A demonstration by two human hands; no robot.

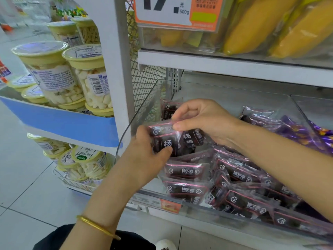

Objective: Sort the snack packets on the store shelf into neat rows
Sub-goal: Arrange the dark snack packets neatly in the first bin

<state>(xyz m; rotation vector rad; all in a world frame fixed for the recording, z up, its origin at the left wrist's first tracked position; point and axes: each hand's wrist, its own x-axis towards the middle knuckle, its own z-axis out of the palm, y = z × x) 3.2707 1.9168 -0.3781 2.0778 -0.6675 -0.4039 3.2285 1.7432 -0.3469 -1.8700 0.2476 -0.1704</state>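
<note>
Head view: a dark, glossy snack packet [164, 141] with pink trim and white characters is held at the left end of the shelf bin [198, 207], just inside the clear plastic divider [142, 109]. The left hand [149, 148] grips its left side, thumb pressed on the front and fingers curled behind. The right hand [203, 120] pinches its top seam between thumb and forefinger. A second packet [193, 138] sits tilted under that palm. A third packet [168, 110] stands upright at the back-left corner. Toward the front edge lies a loose heap of matching packets [234, 174], well over ten, overlapping. Crinkled purple packets [297, 132] fill the right end. Yellow bags [261, 24] rest on the shelf above, and yellow-lidded clear jars [54, 73] stand on the rack to the left.
</note>
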